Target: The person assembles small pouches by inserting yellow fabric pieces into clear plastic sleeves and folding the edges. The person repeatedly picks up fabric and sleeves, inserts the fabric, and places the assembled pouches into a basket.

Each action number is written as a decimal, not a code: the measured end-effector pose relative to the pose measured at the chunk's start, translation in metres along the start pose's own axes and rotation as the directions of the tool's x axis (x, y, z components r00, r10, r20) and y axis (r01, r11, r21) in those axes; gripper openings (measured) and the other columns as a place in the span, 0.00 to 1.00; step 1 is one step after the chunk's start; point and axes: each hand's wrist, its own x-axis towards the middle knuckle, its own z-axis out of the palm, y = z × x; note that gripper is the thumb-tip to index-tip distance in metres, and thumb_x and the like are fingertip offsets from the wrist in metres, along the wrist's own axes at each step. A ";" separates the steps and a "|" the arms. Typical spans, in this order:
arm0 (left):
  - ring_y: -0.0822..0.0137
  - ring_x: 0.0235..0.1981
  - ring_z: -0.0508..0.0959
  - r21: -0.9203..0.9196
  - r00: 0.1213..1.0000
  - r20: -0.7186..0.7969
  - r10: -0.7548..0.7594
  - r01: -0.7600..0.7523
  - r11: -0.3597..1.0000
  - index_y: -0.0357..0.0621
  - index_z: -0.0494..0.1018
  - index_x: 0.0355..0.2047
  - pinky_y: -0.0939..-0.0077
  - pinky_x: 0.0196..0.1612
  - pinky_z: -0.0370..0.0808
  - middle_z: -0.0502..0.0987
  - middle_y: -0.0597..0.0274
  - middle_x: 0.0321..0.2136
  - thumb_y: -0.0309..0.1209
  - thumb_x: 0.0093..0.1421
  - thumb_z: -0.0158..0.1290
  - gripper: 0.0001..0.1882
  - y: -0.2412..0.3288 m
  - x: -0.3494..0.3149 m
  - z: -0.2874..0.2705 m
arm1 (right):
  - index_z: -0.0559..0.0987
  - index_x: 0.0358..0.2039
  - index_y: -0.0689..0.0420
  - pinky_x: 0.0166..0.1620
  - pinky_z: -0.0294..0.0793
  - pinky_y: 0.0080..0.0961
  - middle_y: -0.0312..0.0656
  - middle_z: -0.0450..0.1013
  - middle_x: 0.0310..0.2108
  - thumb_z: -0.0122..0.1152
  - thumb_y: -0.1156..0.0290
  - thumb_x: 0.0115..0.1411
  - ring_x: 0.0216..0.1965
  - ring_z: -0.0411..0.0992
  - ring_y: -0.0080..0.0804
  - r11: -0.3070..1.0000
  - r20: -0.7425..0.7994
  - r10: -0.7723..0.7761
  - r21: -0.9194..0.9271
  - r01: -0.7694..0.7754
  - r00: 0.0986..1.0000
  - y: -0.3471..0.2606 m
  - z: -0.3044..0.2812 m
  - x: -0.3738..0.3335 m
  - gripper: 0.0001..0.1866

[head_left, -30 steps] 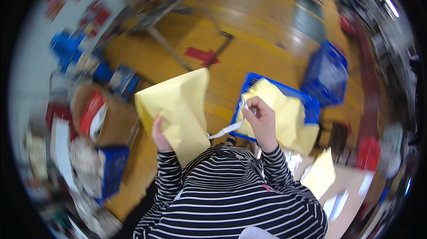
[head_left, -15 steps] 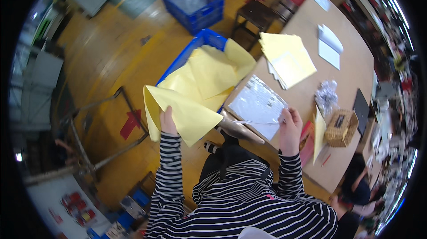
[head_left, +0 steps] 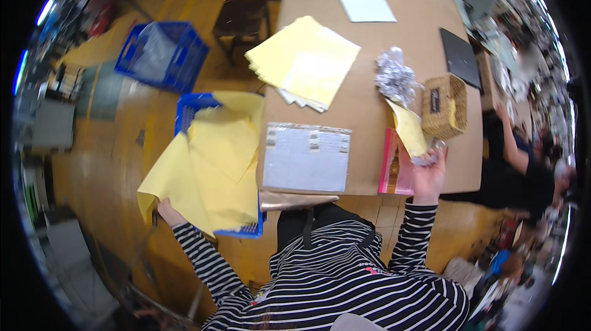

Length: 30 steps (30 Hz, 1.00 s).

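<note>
Out to the left, my left hand (head_left: 170, 212) is closed on the edge of a yellow paper sheet (head_left: 169, 177). That sheet lies over more yellow sheets (head_left: 225, 137) heaped in a blue crate (head_left: 184, 109). At the table's near edge my right hand (head_left: 429, 178) has its fingers pinched on a pale, shiny crumpled strip (head_left: 425, 159). The strip is at the lower end of a narrow yellow piece (head_left: 407, 129), beside a pink printed booklet (head_left: 394, 168). A clear-covered white board or pad (head_left: 306, 161) lies on the table between my hands.
On the brown table (head_left: 369, 41) are a fanned stack of yellow sheets (head_left: 308, 60), a silvery crumpled bundle (head_left: 396, 75), a wicker basket (head_left: 443, 106), an open white pad (head_left: 363, 0) and a black flat panel (head_left: 460, 57). A stool (head_left: 242, 20) and second blue crate (head_left: 163, 57) stand beyond.
My view has turned toward the table. My left hand has lowered the yellow sheet onto the crate's heap. My right hand has moved right, from the white board to beside the pink booklet.
</note>
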 end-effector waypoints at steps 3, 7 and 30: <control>0.49 0.45 0.74 0.128 0.878 -0.089 0.471 -0.459 0.879 0.28 0.67 0.47 0.62 0.51 0.70 0.74 0.42 0.44 0.24 0.59 0.38 0.18 -0.027 0.039 0.091 | 0.72 0.33 0.55 0.34 0.66 0.22 0.33 0.68 0.23 0.52 0.68 0.63 0.23 0.61 0.22 1.000 -0.132 0.010 -0.026 -0.013 0.991 0.013 0.001 0.014 0.05; 0.44 0.45 0.74 0.579 0.778 0.552 0.299 -0.616 0.535 0.43 0.62 0.57 0.57 0.51 0.70 0.72 0.39 0.47 0.27 0.58 0.42 0.24 -0.088 0.065 0.254 | 0.72 0.33 0.56 0.33 0.65 0.22 0.35 0.67 0.25 0.52 0.68 0.63 0.24 0.62 0.23 0.997 -0.093 0.075 0.019 -0.074 0.993 0.010 0.003 0.028 0.06; 0.53 0.66 0.48 -0.477 0.612 0.477 0.631 -0.423 0.770 0.39 0.47 0.64 0.56 0.64 0.51 0.43 0.46 0.66 0.37 0.37 0.69 0.57 0.120 -0.172 0.221 | 0.73 0.38 0.58 0.38 0.67 0.15 0.31 0.69 0.31 0.55 0.73 0.60 0.32 0.67 0.16 0.906 0.075 0.123 -0.415 -0.081 0.990 0.084 0.020 -0.125 0.06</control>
